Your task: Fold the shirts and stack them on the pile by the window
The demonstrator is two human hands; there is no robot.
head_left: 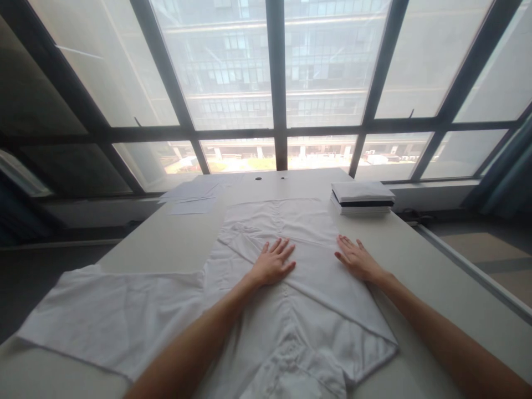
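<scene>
A white shirt-like garment [257, 321] lies spread on the white table [419, 277], with wrinkles near its lower middle. One part of it reaches out to the left, and on the right a layer is folded over with a pointed corner. My left hand [274, 261] rests flat on the middle of the cloth, fingers spread. At the cloth's right edge, my right hand [355, 258] lies palm down with its fingers extended, touching the fabric. Neither hand grips anything.
At the back right of the table sits a stack of folded white and black items [362, 198]. Several white sheets [193, 194] lie at the back left. Large windows [233, 66] stand behind the table, with curtains at both sides.
</scene>
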